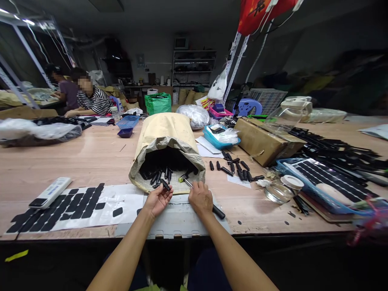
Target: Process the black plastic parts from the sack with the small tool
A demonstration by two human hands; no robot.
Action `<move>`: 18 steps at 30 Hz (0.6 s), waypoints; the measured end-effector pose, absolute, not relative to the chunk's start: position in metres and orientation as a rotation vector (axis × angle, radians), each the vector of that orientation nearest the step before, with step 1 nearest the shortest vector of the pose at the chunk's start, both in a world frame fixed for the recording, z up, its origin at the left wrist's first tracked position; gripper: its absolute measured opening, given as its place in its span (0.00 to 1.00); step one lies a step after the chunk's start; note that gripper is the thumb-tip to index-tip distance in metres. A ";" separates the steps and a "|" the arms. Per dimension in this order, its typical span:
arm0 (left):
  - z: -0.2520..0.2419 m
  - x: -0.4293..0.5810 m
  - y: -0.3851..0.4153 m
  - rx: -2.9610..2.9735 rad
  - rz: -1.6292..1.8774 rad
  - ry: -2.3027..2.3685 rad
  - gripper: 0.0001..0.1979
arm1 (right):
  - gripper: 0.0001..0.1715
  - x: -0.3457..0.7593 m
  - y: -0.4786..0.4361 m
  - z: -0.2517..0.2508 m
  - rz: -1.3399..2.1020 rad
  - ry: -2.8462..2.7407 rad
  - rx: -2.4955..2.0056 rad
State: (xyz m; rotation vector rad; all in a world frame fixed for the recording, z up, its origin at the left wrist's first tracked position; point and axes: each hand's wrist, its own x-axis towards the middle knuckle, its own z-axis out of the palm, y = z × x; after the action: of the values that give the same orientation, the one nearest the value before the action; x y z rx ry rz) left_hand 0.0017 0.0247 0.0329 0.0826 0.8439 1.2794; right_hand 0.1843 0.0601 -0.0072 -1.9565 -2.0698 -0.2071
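Note:
At the mouth of a tan paper sack (166, 127) lying on its side, my left hand (159, 201) is closed on a small black tapered cylinder (165, 185), held between thumb and fingers. My right hand (200, 197) grips a small hammer (218, 212) with a black handle and thin metal shaft. Its yellowish head lies just inside the sack's opening, partly hard to make out. Several similar black cylinders (159, 176) lie loose inside the sack. Under both hands is a grey board (178, 214) at the table's front edge.
On the left lie a white sheet with black stickers (117, 211) and a white device (51, 193). More black cylinders (239, 171), a cardboard box (260, 141), a glass jar (279, 192) and a blue basket (330, 202) stand right. Two people sit far left.

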 end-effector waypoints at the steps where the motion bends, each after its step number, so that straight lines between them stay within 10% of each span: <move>1: 0.033 0.001 0.028 0.094 1.280 0.847 0.09 | 0.13 0.184 0.060 -0.007 -0.202 -2.070 -1.957; 18: 0.029 0.001 -0.053 0.554 0.824 0.712 0.12 | 0.13 0.184 0.059 -0.005 -0.171 -2.066 -1.962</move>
State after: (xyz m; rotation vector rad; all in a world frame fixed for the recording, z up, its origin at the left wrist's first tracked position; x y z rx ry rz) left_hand 0.0015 -0.0528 0.0292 0.5544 0.7121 0.8244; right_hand 0.1840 0.0592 -0.0048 -1.9620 -2.0656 -0.1713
